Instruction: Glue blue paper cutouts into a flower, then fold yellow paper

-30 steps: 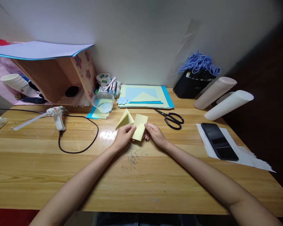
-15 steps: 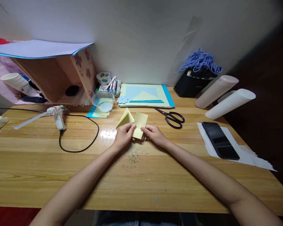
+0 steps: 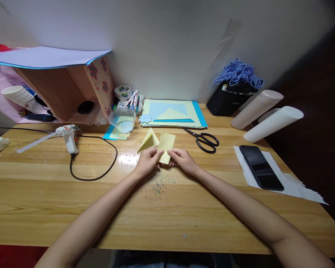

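Observation:
A rectangular yellow paper (image 3: 166, 144) is held between both hands near the middle of the wooden table. My left hand (image 3: 148, 162) pinches its lower left edge, thumb on top. From the other side my right hand (image 3: 181, 160) grips the lower right edge, its thumb also on the front face. The fingers behind the paper are mostly hidden. Just behind my left hand stands a folded yellow paper (image 3: 150, 141) with a pointed top. Black scissors (image 3: 205, 141) lie to the right of the held paper, tips pointing back left.
A white glue gun (image 3: 69, 138) with a looped black cord stands left, by an open box (image 3: 100, 83). Behind are a clear bowl (image 3: 122, 120), markers and stacked coloured sheets (image 3: 199, 111). A phone (image 3: 261, 167), white rolls (image 3: 273, 123) and a black holder (image 3: 229, 98) are right.
My left thumb has shifted slightly inward over the lower part of the yellow paper. Both hands keep their hold in nearly the same place.

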Action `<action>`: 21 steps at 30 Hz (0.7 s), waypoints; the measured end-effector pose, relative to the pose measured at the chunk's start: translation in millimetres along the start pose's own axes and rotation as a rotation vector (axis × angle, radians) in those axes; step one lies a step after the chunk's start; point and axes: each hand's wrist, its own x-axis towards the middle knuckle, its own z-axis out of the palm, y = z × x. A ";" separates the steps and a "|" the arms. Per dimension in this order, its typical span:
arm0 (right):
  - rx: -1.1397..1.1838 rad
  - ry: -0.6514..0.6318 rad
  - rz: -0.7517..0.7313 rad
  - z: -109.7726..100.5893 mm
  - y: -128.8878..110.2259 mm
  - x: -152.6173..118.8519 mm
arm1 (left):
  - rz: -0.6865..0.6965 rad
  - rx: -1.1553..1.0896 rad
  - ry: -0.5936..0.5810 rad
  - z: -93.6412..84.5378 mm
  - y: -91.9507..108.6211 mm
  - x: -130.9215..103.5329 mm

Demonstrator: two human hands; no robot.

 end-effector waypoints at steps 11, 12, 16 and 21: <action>-0.032 -0.016 0.030 1.2 0.3 -0.9 | -0.057 -0.016 0.018 2.7 2.8 -0.8; -0.023 -0.037 0.031 0.7 0.0 -0.9 | -0.059 -0.017 0.025 2.5 2.3 -0.5; -0.048 -0.113 0.048 -1.1 -2.7 -1.5 | -0.070 -0.028 0.043 1.7 1.5 0.0; -0.098 -0.101 0.036 -1.7 -5.2 -2.2 | -0.056 -0.028 0.041 1.6 1.7 -0.3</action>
